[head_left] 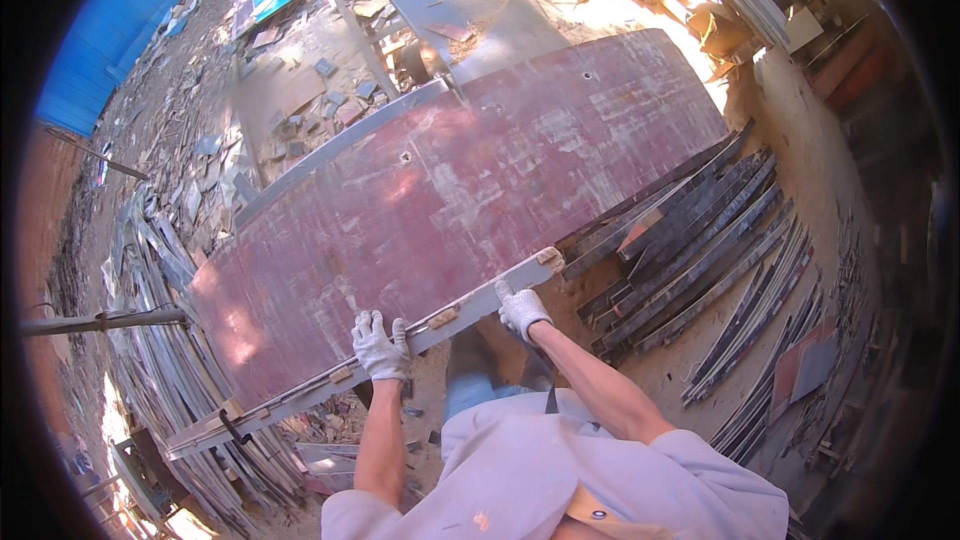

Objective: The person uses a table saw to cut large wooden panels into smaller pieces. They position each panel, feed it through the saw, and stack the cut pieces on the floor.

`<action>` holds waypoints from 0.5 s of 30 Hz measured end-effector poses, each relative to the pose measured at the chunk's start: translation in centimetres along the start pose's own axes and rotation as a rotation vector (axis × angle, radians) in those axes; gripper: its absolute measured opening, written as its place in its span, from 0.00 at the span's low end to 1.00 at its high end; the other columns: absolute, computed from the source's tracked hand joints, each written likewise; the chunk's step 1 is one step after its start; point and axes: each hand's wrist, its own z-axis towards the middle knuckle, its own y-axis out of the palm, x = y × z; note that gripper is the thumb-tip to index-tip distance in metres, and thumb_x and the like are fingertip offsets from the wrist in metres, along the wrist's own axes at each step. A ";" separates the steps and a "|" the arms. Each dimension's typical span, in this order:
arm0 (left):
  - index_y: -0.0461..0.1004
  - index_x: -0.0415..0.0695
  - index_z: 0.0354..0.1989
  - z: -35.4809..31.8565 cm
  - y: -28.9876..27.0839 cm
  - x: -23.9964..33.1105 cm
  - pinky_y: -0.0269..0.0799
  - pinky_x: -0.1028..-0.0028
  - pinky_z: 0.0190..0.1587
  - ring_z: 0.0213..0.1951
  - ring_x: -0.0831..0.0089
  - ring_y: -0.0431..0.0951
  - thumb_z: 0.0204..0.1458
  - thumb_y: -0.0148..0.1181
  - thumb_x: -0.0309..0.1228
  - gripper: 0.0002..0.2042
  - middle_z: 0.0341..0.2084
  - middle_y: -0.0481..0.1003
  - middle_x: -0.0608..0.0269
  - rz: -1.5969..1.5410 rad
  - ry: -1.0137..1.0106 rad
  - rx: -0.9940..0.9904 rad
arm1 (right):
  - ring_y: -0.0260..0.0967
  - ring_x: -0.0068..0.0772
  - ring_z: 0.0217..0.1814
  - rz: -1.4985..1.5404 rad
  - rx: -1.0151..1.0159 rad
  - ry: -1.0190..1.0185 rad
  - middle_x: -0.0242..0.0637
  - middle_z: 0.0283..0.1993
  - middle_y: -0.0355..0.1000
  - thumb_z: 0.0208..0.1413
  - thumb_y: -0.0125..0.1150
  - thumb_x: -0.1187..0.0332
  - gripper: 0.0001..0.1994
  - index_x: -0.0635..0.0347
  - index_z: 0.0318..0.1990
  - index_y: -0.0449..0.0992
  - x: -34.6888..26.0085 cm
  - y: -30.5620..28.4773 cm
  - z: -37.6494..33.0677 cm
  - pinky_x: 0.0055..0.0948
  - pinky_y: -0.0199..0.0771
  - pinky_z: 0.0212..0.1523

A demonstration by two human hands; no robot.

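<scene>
A large, worn reddish-brown board lies flat in front of me, scuffed with pale streaks and pierced by a few small holes. Along its near edge runs a pale grey rail with small wooden blocks on it. My left hand, in a whitish work glove, rests on the board's near edge with its fingers apart. Further right, my right hand, gloved the same way, closes on the rail near its right end. Its thumb points up, and its other fingers are partly hidden.
Stacked dark strips lie to the right of the board. Long thin strips are heaped at the left, where a metal pole juts in. Beyond the board are a grey sheet, scattered offcuts and a blue wall.
</scene>
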 end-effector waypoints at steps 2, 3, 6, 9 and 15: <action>0.78 0.33 0.57 -0.4 0.8 -0.7 0.63 0.49 0.68 0.63 0.41 0.70 0.63 0.60 0.50 0.28 0.61 0.73 0.40 0.014 0.010 0.038 | 0.58 0.25 0.10 0.048 -0.014 0.055 0.27 0.15 0.66 0.70 0.53 0.37 0.31 0.50 0.21 0.70 -0.7 0.1 -1.0 0.32 0.54 0.11; 0.78 0.34 0.57 -0.5 1.2 -1.0 0.64 0.49 0.68 0.63 0.42 0.70 0.63 0.59 0.50 0.28 0.60 0.74 0.40 0.034 0.012 0.050 | 0.55 0.23 0.09 0.023 0.010 0.042 0.26 0.14 0.64 0.70 0.52 0.37 0.31 0.48 0.20 0.68 -0.9 0.4 -1.6 0.31 0.51 0.10; 0.79 0.34 0.56 -0.3 1.9 -0.9 0.65 0.50 0.67 0.63 0.43 0.71 0.64 0.59 0.50 0.28 0.60 0.75 0.41 0.031 0.018 0.068 | 0.57 0.22 0.12 0.049 -0.018 -0.011 0.27 0.17 0.67 0.68 0.52 0.34 0.32 0.53 0.25 0.71 0.0 0.0 -0.8 0.29 0.56 0.13; 0.79 0.34 0.55 -0.5 2.4 -1.5 0.66 0.50 0.66 0.62 0.44 0.71 0.64 0.58 0.50 0.27 0.60 0.75 0.42 0.034 0.015 0.080 | 0.58 0.22 0.12 0.017 0.011 -0.048 0.27 0.17 0.67 0.68 0.52 0.33 0.32 0.53 0.25 0.71 0.5 0.6 -0.4 0.29 0.56 0.13; 0.81 0.36 0.54 -0.7 3.5 -2.1 0.68 0.53 0.64 0.59 0.45 0.74 0.65 0.58 0.50 0.26 0.57 0.78 0.44 0.040 0.040 0.130 | 0.57 0.23 0.11 0.008 0.037 -0.123 0.25 0.15 0.66 0.68 0.51 0.32 0.33 0.50 0.22 0.69 1.7 1.4 1.0 0.32 0.56 0.13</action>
